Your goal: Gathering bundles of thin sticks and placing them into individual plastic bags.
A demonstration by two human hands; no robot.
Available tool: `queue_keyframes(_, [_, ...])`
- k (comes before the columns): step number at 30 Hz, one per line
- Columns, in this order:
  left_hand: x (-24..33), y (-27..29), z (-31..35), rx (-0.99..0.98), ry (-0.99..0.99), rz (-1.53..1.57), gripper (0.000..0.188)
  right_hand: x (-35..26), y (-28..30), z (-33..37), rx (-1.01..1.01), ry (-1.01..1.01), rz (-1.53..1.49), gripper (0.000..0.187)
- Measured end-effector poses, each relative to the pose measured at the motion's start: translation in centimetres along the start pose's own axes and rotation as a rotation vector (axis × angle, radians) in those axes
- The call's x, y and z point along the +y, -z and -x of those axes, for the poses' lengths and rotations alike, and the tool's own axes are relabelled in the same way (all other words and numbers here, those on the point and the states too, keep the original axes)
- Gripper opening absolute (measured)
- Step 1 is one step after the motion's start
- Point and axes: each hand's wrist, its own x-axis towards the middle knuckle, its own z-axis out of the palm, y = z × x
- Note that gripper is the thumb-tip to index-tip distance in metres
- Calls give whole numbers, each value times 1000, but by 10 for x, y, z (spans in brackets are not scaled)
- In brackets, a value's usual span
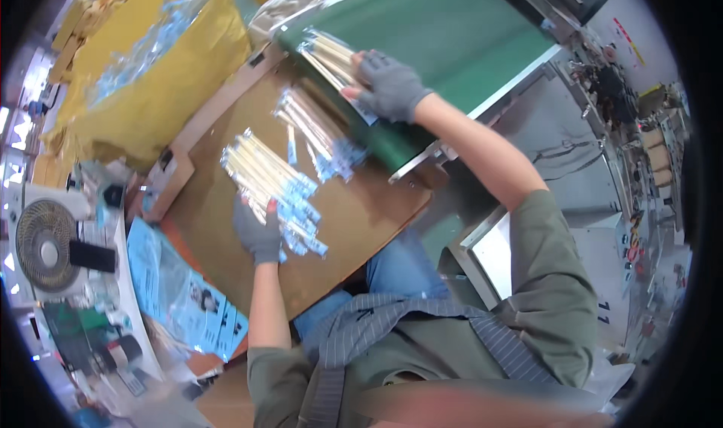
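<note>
Right hand (392, 87) gloved, arm extended, pressed flat and ungripping on wrapped chopstick bundle (331, 55) at green conveyor belt (452, 29) edge, left hand (257, 232) gloved, resting unclenched on second bundle (271, 179) on brown board (354, 209).

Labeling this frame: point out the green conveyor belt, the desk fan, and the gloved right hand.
green conveyor belt (459, 36): head view, bare middle of belt.
desk fan (44, 246): head view, grille centre.
right hand (392, 89): head view, back of glove.
</note>
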Motion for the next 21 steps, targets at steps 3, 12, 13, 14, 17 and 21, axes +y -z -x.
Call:
queue_keyframes(3, [0, 3, -5, -7, 5, -59, 56, -95, -21, 1, -18, 32, 100, 70])
queue_keyframes(12, [39, 14, -57, -198, 751, 1426, 61, -126, -111, -43, -174, -798, -393, 84])
queue_keyframes(13, [45, 18, -63, -239, 741, 1444, 64, -144, -111, -38, -118, -681, -110, 86])
queue_keyframes(14, [52, 22, -68, -297, 841, 1534, 69, -158, -113, -36, -211, -519, -116, 94])
queue_keyframes(17, [28, 2, -73, -198, 883, 1679, 63, -198, -110, -36, -613, -406, -645, 82])
queue_keyframes(21, [10, 5, -60, -231, 1030, 1507, 51, -194, -130, -14, -751, -738, -1446, 49])
